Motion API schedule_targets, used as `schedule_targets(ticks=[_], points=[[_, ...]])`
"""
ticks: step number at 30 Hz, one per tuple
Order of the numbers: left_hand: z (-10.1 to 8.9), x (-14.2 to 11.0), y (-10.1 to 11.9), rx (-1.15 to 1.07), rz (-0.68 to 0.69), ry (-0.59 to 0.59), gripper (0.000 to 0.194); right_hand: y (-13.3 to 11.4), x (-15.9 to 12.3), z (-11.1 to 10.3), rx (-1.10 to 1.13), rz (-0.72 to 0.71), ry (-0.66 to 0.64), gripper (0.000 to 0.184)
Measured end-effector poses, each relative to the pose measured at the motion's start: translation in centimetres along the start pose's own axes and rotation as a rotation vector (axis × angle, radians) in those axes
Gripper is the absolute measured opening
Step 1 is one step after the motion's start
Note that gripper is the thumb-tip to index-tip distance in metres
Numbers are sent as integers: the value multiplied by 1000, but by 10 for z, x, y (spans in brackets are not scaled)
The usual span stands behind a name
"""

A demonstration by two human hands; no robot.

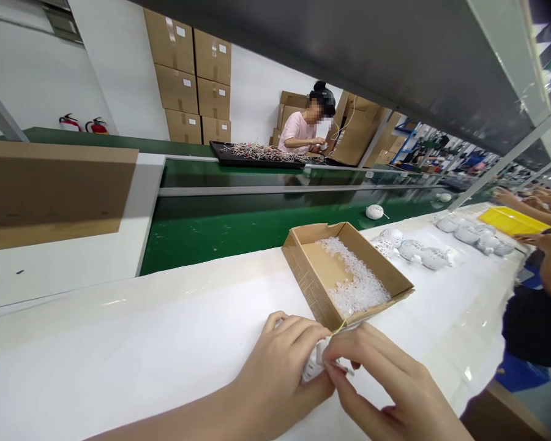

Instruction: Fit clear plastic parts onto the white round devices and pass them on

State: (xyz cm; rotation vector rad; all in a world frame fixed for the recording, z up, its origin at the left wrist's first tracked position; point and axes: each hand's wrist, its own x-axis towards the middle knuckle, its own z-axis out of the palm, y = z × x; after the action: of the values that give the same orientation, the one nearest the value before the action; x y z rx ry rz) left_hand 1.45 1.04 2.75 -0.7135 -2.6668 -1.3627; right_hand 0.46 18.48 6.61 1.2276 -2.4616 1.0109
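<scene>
My left hand (284, 361) is wrapped round a white plastic housing with slots (313, 367), just in front of the cardboard box. My right hand (376, 367) pinches at the same housing, thumb and forefinger together at its right side. A thin yellowish wire (338, 327) sticks up between the two hands. What the right fingertips grip is mostly hidden; a small white end pokes out below them. Right behind the hands stands an open cardboard box (298, 269) partly filled with small clear plastic pieces (360, 285).
Several white perforated shells (413, 250) lie right of the box. A green conveyor belt (224, 226) runs behind the white table (119, 355), carrying a white shell (374, 212). Across it, a person (300, 128) works beside a black tray (224, 156) of wires. A yellow tray (512, 220) and co-workers' arms are at right.
</scene>
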Motion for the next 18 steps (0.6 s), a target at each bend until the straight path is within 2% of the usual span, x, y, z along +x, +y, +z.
schedule_targets(ticks=[4,7,13,18], points=[[2,-1,0,69,-12,-25,12,-1,2,-3,7,-41,14,24],[4,-2,-1,119,20,-26,14,-6,6,-4,31,-63,-13,27],[6,-2,-1,174,11,-28,18,-11,7,-5,-161,-68,15,18],[3,-1,0,168,-10,-45,18,-9,1,-8,-170,-83,-30,21]])
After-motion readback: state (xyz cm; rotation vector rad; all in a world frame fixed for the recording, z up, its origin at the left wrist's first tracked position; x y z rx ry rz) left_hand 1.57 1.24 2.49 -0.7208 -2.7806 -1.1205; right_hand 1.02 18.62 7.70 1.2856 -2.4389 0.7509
